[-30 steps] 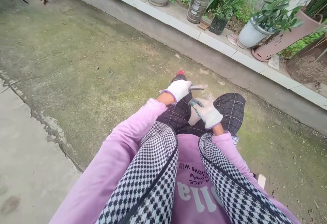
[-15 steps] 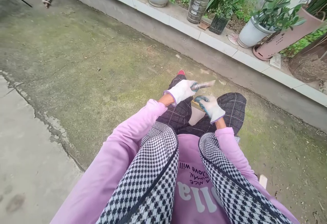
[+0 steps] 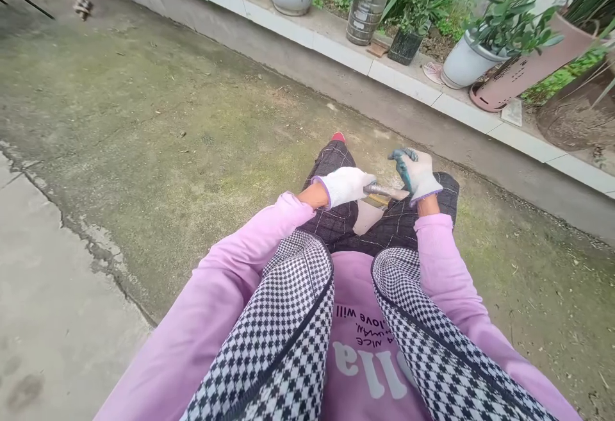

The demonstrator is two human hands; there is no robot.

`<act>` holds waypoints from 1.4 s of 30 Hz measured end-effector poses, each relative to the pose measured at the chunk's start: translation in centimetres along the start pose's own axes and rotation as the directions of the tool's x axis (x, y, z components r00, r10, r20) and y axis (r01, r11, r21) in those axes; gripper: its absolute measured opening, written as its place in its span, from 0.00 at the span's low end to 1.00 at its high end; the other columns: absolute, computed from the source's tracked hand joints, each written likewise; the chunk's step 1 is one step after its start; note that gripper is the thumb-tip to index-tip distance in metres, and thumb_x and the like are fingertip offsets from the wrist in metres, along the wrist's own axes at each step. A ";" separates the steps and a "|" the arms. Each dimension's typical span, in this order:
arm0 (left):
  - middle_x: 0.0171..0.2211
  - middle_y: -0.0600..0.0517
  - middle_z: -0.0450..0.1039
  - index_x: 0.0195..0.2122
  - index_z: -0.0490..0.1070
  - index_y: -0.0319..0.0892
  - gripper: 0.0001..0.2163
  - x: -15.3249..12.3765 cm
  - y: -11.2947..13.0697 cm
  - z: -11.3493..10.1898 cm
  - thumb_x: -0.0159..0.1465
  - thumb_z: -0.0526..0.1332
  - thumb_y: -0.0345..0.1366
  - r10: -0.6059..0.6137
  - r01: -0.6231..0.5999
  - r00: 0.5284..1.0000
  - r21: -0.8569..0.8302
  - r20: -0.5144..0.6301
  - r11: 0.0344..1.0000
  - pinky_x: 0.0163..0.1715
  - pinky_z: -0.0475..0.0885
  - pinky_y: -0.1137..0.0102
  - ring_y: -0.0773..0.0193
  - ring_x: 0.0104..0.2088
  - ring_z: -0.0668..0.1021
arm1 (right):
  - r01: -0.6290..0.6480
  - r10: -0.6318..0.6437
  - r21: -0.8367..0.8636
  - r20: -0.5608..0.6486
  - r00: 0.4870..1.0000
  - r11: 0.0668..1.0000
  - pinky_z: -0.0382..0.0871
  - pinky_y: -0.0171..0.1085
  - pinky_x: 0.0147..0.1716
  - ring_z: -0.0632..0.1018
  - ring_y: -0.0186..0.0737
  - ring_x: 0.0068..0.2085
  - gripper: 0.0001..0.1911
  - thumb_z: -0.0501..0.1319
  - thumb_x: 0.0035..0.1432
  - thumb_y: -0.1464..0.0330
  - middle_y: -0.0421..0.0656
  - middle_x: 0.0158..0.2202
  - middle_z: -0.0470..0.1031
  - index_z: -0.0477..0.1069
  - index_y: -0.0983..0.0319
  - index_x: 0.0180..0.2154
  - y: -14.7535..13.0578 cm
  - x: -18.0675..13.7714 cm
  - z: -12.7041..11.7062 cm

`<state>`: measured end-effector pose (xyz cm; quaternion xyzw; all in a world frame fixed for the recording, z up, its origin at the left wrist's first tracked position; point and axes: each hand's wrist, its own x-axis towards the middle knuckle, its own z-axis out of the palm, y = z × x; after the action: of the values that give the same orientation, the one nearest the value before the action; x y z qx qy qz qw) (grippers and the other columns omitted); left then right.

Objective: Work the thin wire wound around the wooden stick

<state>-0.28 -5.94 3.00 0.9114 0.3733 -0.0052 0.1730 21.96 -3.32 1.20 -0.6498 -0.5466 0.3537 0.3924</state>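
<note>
Seated person viewed from above, both hands in white work gloves. The left hand [image 3: 346,186] has its grip closed around the handle end of a grey metal tool [image 3: 384,191] (possibly a trowel or blade; too small to tell), which juts rightward over the lap. The right hand [image 3: 417,173] is raised just beyond the tool's tip, fingers [image 3: 400,156] loosely spread and holding nothing; whether it touches the tool cannot be told. Below lie checked trousers [image 3: 336,219]; beyond, a mossy concrete floor [image 3: 168,120] and potted plants [image 3: 500,36] on a ledge [image 3: 398,81].
</note>
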 end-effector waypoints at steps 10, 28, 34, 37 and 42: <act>0.51 0.39 0.86 0.54 0.85 0.38 0.13 0.6 -4.1 -0.1 0.75 0.63 0.33 -0.312 0.280 0.924 -0.162 -0.223 0.946 0.51 0.78 0.65 0.54 0.49 0.87 | 0.157 -0.106 -0.130 0.332 0.937 0.979 0.72 0.41 0.40 0.76 0.44 0.35 0.12 0.66 0.60 0.57 0.42 0.30 0.81 0.80 0.56 0.30 1.8 -9.5 4.3; 0.44 0.41 0.88 0.54 0.86 0.41 0.13 0.4 -1.2 0.9 0.74 0.63 0.32 -0.071 0.070 0.997 0.032 0.020 0.997 0.47 0.76 0.64 0.49 0.48 0.89 | -0.153 0.104 0.245 0.202 0.974 0.958 0.52 0.35 0.22 0.61 0.33 0.24 0.25 0.72 0.45 0.44 0.35 0.21 0.63 0.75 0.59 0.29 4.2 -4.1 2.2; 0.32 0.53 0.78 0.51 0.82 0.35 0.11 0.7 -1.4 -0.8 0.68 0.68 0.27 -0.267 0.151 0.958 -0.603 -0.108 0.783 0.34 0.72 0.69 0.65 0.31 0.78 | -0.263 0.186 0.359 0.235 0.954 0.896 0.46 0.34 0.18 0.57 0.28 0.19 0.30 0.75 0.42 0.45 0.37 0.22 0.71 0.81 0.61 0.38 4.4 -5.1 3.1; 0.26 0.60 0.69 0.59 0.79 0.35 0.17 -0.2 -2.0 -2.0 0.69 0.65 0.28 -0.292 0.111 0.955 -0.863 -0.044 0.494 0.27 0.68 0.71 0.69 0.23 0.69 | -0.252 0.179 0.384 0.217 0.960 0.888 0.46 0.34 0.19 0.57 0.28 0.19 0.32 0.76 0.42 0.45 0.38 0.23 0.74 0.82 0.62 0.42 4.0 -6.0 3.7; 0.28 0.55 0.74 0.60 0.81 0.35 0.18 0.3 -3.7 -1.5 0.69 0.64 0.27 -0.372 0.188 0.927 -0.795 -0.051 0.577 0.29 0.71 0.70 0.68 0.24 0.72 | -0.123 0.072 0.275 0.188 0.979 0.954 0.62 0.35 0.24 0.71 0.35 0.25 0.25 0.74 0.51 0.46 0.40 0.23 0.76 0.83 0.60 0.39 2.5 -8.3 3.5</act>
<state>-2.76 -2.82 3.24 0.6701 0.4946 0.2264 0.5050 18.66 -11.37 -2.36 -0.5790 -0.4896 0.5037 0.4139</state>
